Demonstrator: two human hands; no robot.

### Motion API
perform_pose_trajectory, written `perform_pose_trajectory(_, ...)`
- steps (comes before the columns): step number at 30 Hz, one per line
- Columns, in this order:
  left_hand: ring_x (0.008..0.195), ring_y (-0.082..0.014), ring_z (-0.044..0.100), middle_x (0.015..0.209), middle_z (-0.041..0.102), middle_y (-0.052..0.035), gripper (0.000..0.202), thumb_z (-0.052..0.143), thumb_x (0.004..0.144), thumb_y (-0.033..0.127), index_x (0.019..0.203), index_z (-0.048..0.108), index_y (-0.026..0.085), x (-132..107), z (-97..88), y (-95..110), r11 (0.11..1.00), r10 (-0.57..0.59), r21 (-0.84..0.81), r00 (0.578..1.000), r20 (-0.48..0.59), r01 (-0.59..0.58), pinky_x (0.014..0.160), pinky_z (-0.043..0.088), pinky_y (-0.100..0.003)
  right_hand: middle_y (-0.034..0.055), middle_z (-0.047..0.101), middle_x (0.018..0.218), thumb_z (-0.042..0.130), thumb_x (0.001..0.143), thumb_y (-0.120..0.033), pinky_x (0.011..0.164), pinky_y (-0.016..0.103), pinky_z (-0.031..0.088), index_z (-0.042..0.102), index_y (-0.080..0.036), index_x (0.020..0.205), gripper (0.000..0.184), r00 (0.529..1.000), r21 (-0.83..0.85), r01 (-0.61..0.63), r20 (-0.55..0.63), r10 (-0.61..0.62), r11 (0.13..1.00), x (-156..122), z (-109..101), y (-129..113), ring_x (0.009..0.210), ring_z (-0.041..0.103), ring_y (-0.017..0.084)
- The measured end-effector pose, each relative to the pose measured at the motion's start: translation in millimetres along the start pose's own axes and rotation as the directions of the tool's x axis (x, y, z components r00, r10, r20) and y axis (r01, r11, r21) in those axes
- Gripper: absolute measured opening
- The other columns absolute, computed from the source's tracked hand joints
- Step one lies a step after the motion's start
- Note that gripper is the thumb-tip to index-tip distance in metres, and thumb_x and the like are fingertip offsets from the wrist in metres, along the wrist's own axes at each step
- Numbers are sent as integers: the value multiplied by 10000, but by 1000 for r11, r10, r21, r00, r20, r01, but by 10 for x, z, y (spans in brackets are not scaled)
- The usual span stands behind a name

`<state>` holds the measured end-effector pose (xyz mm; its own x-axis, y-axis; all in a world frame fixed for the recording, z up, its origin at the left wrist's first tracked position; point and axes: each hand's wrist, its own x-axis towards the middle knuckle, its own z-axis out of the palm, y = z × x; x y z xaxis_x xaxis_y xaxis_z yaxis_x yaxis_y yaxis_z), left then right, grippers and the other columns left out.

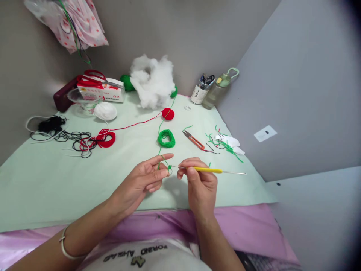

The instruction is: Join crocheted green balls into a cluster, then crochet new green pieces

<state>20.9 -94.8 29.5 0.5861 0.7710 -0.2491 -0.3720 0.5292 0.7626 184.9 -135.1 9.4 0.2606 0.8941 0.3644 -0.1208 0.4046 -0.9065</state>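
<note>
Between thumb and fingers, my left hand (145,175) pinches a tiny piece of green crochet (169,167) with a small ring at its lower side. Green yarn (160,151) runs over that hand's raised index finger from a coil of green yarn (166,139) lying just beyond. My right hand (200,184) is closed around the yellow handle of a double-ended crochet hook (208,170). The hook's left tip meets the green stitches, and its other metal end points right. Exactly how the yarn sits on the tip is too small to tell.
Orange thread snips (194,140) and yarn scraps (229,146) lie to the right. White stuffing (152,81), a red yarn ball (168,114), a pen cup (199,92) and a bottle (216,92) stand farther back. Left are black yarn (52,125), a white ball (105,111) and a box (113,94) under red scissors (94,78).
</note>
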Motion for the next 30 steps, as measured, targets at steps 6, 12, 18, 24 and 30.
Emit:
perform_pose_trajectory(6, 476, 20, 218, 790, 489, 31, 351, 777, 841, 226, 1188, 741, 192, 2, -66, 27, 999, -22, -40, 998, 66, 25, 423, 140, -180, 13, 639, 808, 656, 943, -251, 582, 230, 470, 770, -215, 868, 142, 986, 178, -164, -12, 169, 970, 28, -42, -56, 638, 587, 87)
perform_pose_trajectory(12, 459, 20, 210, 737, 482, 50, 346, 781, 838, 220, 1179, 729, 189, 14, -25, 9, 999, -10, -39, 999, 30, 11, 421, 148, -175, 20, 668, 855, 662, 941, -264, 608, 242, 495, 782, -234, 900, 130, 989, 195, -146, 7, 148, 970, 24, 1, -2, 658, 607, 95)
perform_pose_trajectory(18, 455, 8, 212, 679, 432, 72, 459, 773, 851, 231, 1292, 658, 172, -5, -24, -9, 998, -50, -42, 997, 59, 52, 425, 137, -178, 19, 677, 883, 656, 948, -269, 638, 258, 517, 781, -239, 914, 133, 995, 153, -100, 19, 98, 983, 4, 9, 17, 672, 624, 101)
perform_pose_trajectory(24, 462, -1, 169, 631, 395, 82, 463, 778, 845, 229, 1283, 663, 133, -18, -18, -4, 992, -66, -105, 994, 83, 75, 425, 136, -176, 16, 685, 823, 682, 924, -293, 600, 238, 512, 769, -238, 889, 108, 986, 219, -156, -18, 164, 963, 12, 13, 29, 647, 604, 102)
perform_pose_trajectory(30, 459, 5, 144, 682, 456, 60, 436, 786, 827, 224, 1246, 698, 140, -3, -37, 18, 990, -73, -114, 995, 61, 80, 412, 139, -185, 21, 670, 810, 688, 914, -288, 584, 234, 499, 764, -217, 867, 114, 984, 187, -160, -51, 172, 969, 11, -38, 36, 638, 587, 101)
